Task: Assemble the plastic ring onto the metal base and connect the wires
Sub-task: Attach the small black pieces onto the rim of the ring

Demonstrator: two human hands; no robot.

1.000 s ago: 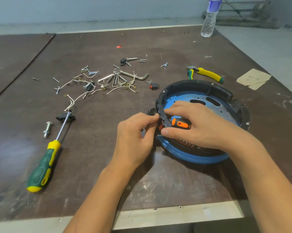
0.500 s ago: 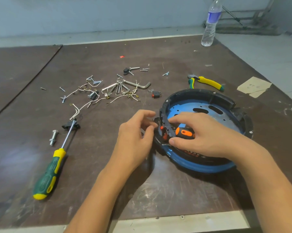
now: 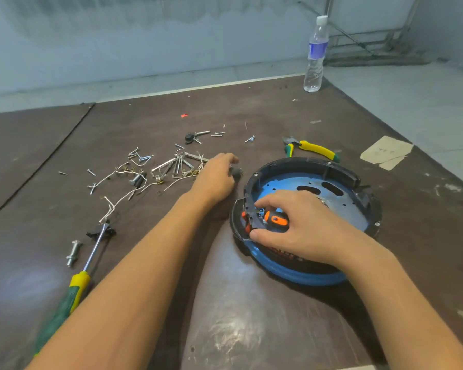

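- The black plastic ring (image 3: 305,162) is being carried on the blue metal base (image 3: 286,182), which is lying flat on the brown table (image 3: 251,329)
- A stubby orange-and-black screwdriver (image 3: 277,218) is being gripped by the right hand (image 3: 297,231), fingers curled round it, at the ring's left inner wall
- The left hand (image 3: 217,177) is being held well apart from the right, beside a small black part (image 3: 235,171) just left of the ring; whether the part is being pinched cannot be told
- White wires (image 3: 123,196) are lying loose among screws and hex keys (image 3: 177,165), apart from the base
- Yellow-handled pliers (image 3: 315,149) are lying just beyond the ring
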